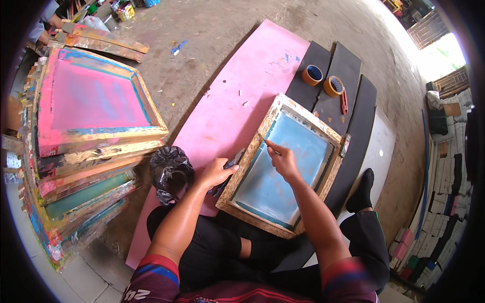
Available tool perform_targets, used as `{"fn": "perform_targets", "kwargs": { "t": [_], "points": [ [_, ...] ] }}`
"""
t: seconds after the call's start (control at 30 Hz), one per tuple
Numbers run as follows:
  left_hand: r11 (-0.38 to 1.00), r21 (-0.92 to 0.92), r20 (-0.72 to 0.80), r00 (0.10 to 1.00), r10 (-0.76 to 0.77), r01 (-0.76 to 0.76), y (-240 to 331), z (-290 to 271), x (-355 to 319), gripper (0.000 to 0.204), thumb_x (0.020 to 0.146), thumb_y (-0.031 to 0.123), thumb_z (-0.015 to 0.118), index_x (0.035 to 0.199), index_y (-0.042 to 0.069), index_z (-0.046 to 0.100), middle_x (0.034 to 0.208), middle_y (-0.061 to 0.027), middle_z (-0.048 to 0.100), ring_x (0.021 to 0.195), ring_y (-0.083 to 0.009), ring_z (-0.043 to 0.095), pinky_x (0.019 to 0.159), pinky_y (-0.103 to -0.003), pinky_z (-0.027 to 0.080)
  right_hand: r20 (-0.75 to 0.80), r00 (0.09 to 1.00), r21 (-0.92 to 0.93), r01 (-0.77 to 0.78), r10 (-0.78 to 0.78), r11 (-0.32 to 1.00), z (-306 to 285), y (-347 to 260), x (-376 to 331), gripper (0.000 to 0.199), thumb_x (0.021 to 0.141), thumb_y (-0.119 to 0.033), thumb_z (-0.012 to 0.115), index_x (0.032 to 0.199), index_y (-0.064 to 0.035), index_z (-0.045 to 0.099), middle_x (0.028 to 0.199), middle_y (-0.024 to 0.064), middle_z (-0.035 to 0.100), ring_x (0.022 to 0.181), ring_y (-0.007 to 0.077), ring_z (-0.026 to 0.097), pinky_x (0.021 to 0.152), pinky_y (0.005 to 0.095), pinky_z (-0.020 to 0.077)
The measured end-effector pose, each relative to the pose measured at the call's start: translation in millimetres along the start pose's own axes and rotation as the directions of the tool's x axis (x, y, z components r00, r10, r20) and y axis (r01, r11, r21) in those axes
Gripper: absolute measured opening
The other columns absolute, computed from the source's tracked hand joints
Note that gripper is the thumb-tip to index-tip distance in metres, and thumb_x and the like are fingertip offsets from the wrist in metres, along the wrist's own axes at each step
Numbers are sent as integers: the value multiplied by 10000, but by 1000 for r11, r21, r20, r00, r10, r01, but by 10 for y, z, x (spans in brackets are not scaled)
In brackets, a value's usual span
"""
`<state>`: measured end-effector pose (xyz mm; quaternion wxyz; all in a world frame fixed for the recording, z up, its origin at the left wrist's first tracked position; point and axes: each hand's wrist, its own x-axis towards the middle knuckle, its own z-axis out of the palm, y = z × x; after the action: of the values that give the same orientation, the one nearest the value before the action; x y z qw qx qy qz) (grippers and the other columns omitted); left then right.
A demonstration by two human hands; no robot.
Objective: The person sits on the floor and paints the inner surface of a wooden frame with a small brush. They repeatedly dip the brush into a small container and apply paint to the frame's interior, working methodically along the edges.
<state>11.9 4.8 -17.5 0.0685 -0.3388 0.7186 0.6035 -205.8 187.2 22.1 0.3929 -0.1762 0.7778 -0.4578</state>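
A wooden screen-printing frame (331,189) with pale blue mesh lies tilted across my lap and the boards. My left hand (217,172) grips its left rail, with the thumb at the wood's edge and the other fingers partly hidden. Beside that hand is a dark bluish strip (235,159), its kind unclear. My right hand (284,160) is above the mesh near the left rail, fingers pinched round a thin, dark, pointed tool (264,140). The tool's tip reaches the inner edge of the rail; too little shows to name it.
Two rolls of tape (312,75) and a red cutter (344,102) rest on black boards (339,65). Under the frame's left side runs a pink sheet (222,111). A black plastic bag (171,174) stands left of me, near stacked paint-stained frames (91,134). Another person's arm (53,21) shows far left.
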Motion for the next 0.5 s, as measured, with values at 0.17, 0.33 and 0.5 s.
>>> {"fn": "perform_targets", "kwargs": {
  "t": [0.17,0.33,0.5],
  "points": [
    [1000,21,3,1000,-1,1,85,21,-1,456,982,391,804,902,-43,689,713,-100,639,709,-167,585,678,-424,486,109,951,105,-301,290,948,-141,-405,-138,415,1136,-326,616,1510,-157,673,674,-23,520,493,73,388,450,298,345],
    [999,39,15,1000,-24,23,129,-25,52,429,990,375,803,936,-39,702,749,-90,666,733,-159,599,696,-411,496,-163,960,-603,86,-227,793,-129,-387,-242,353,1054,-283,660,1396,-288,745,958,228,778,914,440,750,818,524,594],
    [997,51,34,998,-55,53,107,-52,69,392,1003,356,800,977,-27,723,787,-46,688,760,-129,602,709,-381,502,-116,959,-669,117,-259,734,-111,-405,-156,329,1047,-291,662,1360,-261,761,932,219,776,897,426,756,801,524,592]
  ]
}}
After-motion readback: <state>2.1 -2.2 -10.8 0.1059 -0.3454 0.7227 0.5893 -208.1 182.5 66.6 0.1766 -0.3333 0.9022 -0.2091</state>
